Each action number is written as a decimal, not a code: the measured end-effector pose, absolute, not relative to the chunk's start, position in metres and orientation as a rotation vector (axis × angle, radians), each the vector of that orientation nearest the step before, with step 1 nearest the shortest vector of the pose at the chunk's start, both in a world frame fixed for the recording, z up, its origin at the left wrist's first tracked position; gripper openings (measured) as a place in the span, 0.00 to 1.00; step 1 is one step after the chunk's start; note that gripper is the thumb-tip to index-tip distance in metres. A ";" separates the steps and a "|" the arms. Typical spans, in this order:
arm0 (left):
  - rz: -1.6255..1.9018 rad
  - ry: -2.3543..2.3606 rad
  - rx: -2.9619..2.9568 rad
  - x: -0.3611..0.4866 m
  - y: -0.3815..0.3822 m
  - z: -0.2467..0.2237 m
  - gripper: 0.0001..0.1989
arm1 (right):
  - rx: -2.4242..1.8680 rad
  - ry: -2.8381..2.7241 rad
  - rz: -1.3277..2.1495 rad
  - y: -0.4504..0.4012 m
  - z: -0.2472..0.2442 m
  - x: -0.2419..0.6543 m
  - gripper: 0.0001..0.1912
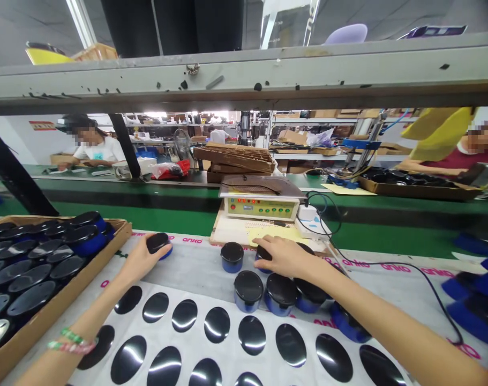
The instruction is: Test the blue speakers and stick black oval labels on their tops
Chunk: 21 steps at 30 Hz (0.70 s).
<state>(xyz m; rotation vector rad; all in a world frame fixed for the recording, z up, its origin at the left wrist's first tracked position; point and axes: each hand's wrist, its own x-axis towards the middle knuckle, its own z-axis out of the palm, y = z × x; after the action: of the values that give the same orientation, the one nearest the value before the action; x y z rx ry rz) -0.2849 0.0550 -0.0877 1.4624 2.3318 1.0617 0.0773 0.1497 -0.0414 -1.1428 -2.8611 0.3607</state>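
Note:
My left hand [141, 257] is closed around a blue round container with a glossy black top [158, 243], beside the cardboard tray at the left. At the middle, my right hand [278, 254] has its fingers wrapped on another black-topped blue container [263, 253], part of which they hide. Around it stand several like containers, among them one to the left [232, 256] and one in front [248, 289]. A white sheet with rows of black ovals [216, 325] lies nearest to me.
A cardboard tray [123, 236] holds many black-topped containers at the left. Behind the work surface sit a control box [262, 208] and a cable [388, 264]. A shelf beam [235, 80] crosses above. More blue containers [479, 316] stand far right. Two people sit across the green belt.

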 end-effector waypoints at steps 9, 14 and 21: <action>0.950 1.642 1.953 -0.158 0.076 -0.094 0.38 | -1.127 -2.948 0.313 0.149 -0.040 0.064 0.17; 1.066 1.581 1.789 -0.136 0.089 -0.092 0.34 | -1.146 -2.800 0.451 0.143 -0.036 0.078 0.20; 1.153 1.504 1.804 -0.118 0.063 -0.032 0.49 | -0.846 -2.445 0.799 0.110 0.003 0.059 0.22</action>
<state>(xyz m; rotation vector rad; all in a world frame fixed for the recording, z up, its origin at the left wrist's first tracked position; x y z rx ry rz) -0.1183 0.0626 -0.0321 1.8044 1.5043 1.1527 0.0591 0.1100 0.0026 -0.8464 -2.4454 0.7994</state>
